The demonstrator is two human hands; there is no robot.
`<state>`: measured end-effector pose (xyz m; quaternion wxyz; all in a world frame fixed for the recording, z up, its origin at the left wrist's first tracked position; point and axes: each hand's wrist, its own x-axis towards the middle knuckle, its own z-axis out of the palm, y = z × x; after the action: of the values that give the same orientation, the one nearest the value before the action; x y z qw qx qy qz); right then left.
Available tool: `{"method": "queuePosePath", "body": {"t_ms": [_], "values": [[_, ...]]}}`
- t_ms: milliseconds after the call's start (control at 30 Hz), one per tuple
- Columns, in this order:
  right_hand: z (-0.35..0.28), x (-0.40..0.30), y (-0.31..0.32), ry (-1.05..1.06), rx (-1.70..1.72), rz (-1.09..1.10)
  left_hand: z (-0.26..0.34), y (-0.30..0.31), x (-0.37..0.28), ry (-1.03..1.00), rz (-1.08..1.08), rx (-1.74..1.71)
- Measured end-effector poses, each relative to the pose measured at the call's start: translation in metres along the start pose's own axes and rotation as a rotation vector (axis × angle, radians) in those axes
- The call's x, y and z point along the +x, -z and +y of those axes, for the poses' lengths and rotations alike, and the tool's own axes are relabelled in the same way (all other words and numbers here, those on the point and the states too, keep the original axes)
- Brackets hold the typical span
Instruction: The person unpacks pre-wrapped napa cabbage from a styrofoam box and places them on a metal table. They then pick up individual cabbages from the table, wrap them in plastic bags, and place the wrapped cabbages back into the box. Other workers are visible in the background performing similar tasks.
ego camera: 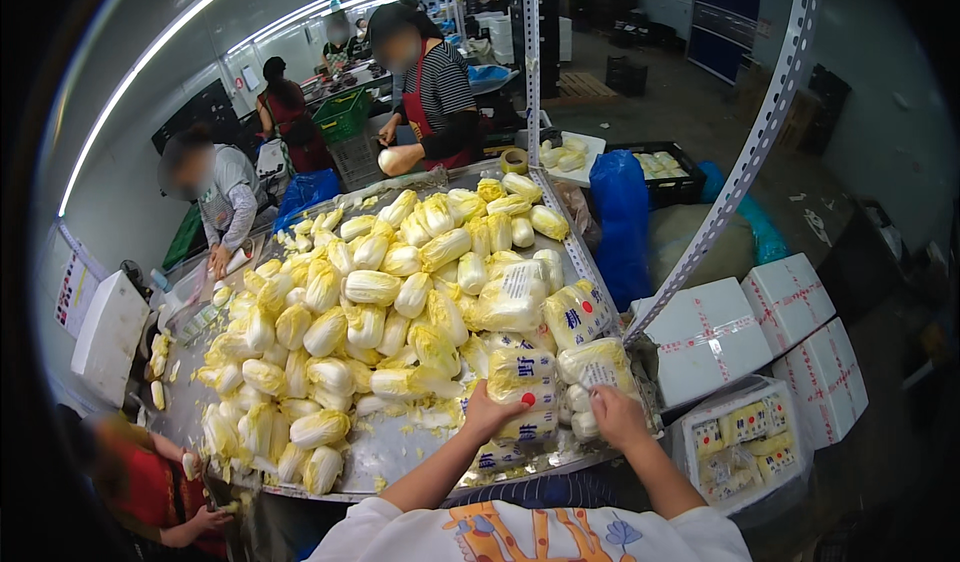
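Note:
My left hand (491, 413) lies against the left side of a printed plastic bag of small napa cabbages (523, 382), near the table's front edge; whether it grips the bag cannot be told. Just to the right, my right hand (619, 415) touches a second clear bag of cabbages (596, 367) with a printed label, its fingers partly hidden. Behind these bags lie another labelled bag (514, 295) and a bag with blue writing and a red dot (577, 313). A large heap of loose yellow-white napa cabbages (373, 287) covers much of the metal table (420, 453) to the left.
White foam boxes (705, 340) with printed tape stand at the right, beside an open foam box (795, 442) of bagged cabbages. A perforated metal post (739, 157) rises at the table's right edge. Several people work around the table, one at the far side (442, 74), one at lower left (161, 479).

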<state>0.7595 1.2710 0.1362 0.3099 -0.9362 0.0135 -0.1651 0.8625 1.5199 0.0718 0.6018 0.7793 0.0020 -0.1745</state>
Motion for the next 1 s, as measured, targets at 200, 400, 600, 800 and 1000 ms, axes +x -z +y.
{"method": "queuePosePath", "body": {"t_ms": [200,400,600,800,1000], "values": [[-0.068,-0.026,-0.001,0.205,-0.135,-0.095,0.051,0.057,-0.041,-0.282,-0.106,0.249],[-0.088,-0.021,0.012,0.3,-0.237,-0.178,0.056,0.064,-0.058,-0.172,-0.048,0.264],[-0.046,-0.029,0.045,0.137,-0.49,-0.353,0.073,0.074,-0.071,-0.131,-0.038,0.078],[-0.064,-0.031,0.065,0.226,-0.126,-0.266,0.08,0.081,-0.064,-0.083,-0.078,-0.268],[-0.089,-0.011,0.024,0.432,-0.214,-0.361,0.057,0.059,-0.041,-0.082,0.003,-0.254]]}}
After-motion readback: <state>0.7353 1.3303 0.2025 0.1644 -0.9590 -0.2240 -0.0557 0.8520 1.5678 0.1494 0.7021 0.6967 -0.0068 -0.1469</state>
